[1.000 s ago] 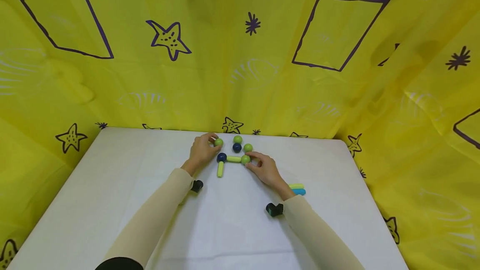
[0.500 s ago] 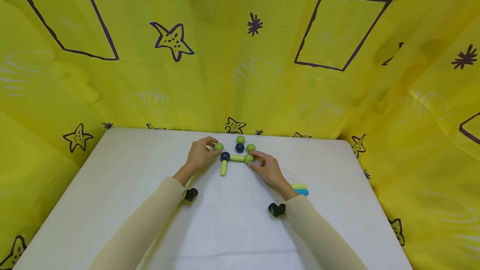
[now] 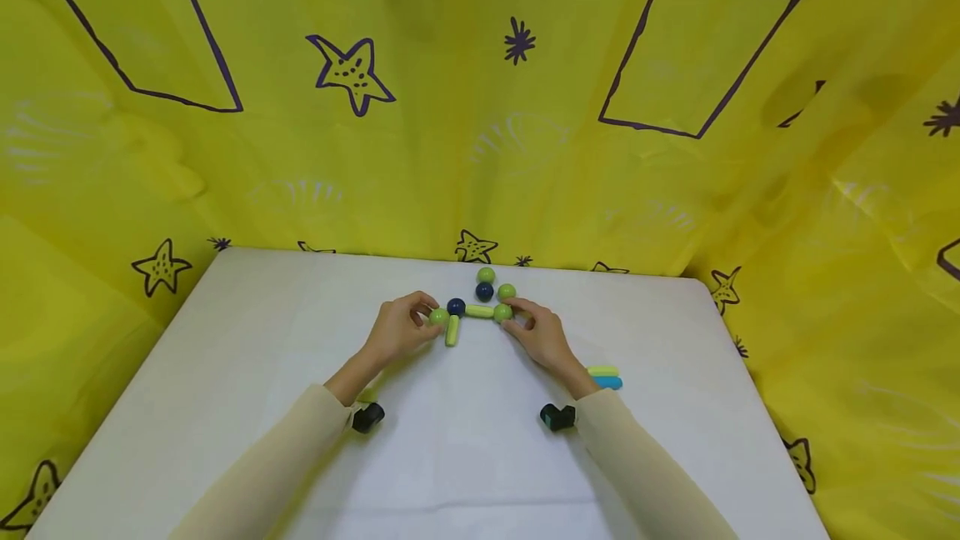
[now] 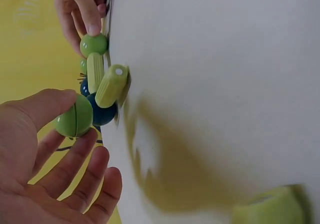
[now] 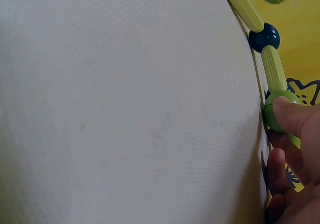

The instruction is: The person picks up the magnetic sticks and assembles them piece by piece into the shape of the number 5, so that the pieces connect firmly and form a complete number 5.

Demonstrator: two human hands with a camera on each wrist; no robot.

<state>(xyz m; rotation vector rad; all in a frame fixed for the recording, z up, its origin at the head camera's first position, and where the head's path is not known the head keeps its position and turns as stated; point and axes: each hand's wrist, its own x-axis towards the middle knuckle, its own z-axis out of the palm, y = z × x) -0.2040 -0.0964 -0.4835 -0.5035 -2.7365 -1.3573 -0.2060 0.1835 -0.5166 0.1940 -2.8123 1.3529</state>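
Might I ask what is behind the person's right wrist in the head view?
A yellow-green stick and a blue stick show past it; their other ends appear covered, and anything else there cannot be seen.

Curtained-off booth around a tabletop (image 3: 450,457); home, lab or office, can't tell. Yellow cloth (image 3: 420,173) with dark starfish outlines (image 3: 348,73) hangs behind the far edge and along both sides. White fabric-like work surface. Black wrist cameras (image 3: 368,417) on both arms say recording setup.
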